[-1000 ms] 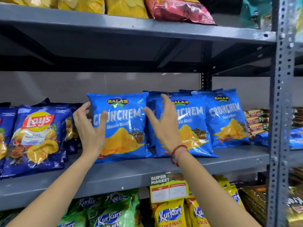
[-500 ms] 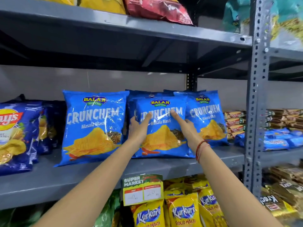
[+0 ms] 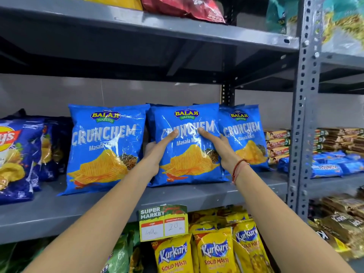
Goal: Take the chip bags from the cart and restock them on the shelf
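Three blue Crunchem chip bags stand upright in a row on the grey middle shelf (image 3: 197,196). My left hand (image 3: 157,149) grips the left side of the middle Crunchem bag (image 3: 187,170), thumb across its front. My right hand (image 3: 220,149) grips the same bag's right side, thumb on the lettering. The left Crunchem bag (image 3: 104,148) and the right Crunchem bag (image 3: 250,134) stand untouched on either side. More blue bags sit behind the middle one. The cart is out of view.
Dark blue Lay's bags (image 3: 17,158) stand at the shelf's left. A perforated steel upright (image 3: 301,123) bounds the bay on the right, with biscuit packs (image 3: 277,146) past it. Yellow Kurkure bags (image 3: 214,253) and a price tag (image 3: 163,223) lie below; more bags fill the top shelf.
Both hands left the left Crunchem bag, moved right to the middle bag and closed on its two sides. The view has shifted right and closer.
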A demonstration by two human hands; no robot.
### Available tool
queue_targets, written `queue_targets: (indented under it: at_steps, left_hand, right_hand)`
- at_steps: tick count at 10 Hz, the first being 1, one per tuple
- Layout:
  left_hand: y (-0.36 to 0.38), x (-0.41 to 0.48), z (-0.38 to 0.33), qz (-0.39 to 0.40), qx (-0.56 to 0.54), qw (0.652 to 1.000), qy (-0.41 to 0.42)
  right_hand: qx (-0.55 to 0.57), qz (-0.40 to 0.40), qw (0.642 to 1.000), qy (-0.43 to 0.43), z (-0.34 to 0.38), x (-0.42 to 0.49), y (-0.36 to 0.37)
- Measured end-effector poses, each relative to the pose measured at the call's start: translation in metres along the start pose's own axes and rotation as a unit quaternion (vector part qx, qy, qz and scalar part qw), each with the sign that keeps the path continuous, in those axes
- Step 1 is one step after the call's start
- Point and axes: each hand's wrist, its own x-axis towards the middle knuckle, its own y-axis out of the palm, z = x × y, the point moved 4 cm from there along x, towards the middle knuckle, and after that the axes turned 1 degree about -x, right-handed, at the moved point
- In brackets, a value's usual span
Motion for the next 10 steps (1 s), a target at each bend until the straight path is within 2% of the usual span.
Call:
queue_targets:
  at_steps: [1, 3, 6, 8, 9, 10]
  left_hand:
    - [0.001, -0.004, -0.003, -0.006, -0.015, 0.999, 0.046]
    - [0.001, 0.002, 0.004, -0.019, -0.048, 0.996, 0.07]
    - [0.001, 0.002, 0.007, -0.053, -0.055, 0.99, 0.117]
    - [0.0, -0.006, 0.012, -0.086, 0.016, 0.984, 0.154]
    - [-0.002, -0.019, 0.015, -0.14, 0.092, 0.969, 0.182]
    - [0.001, -0.042, 0.02, -0.153, 0.13, 0.956, 0.216]
  right_hand:
    - [0.003, -0.014, 1.0, -0.015, -0.004, 0.005, 0.003]
    - [0.046, -0.05, 0.997, -0.048, -0.014, 0.014, 0.005]
    - [0.05, -0.076, 0.99, -0.109, -0.019, 0.016, 0.01]
    - [0.003, -0.108, 0.987, -0.115, -0.022, 0.005, 0.009]
    - [-0.073, -0.155, 0.977, -0.125, -0.023, -0.006, 0.005]
    - [-0.1, -0.203, 0.961, -0.157, -0.023, -0.019, -0.001]
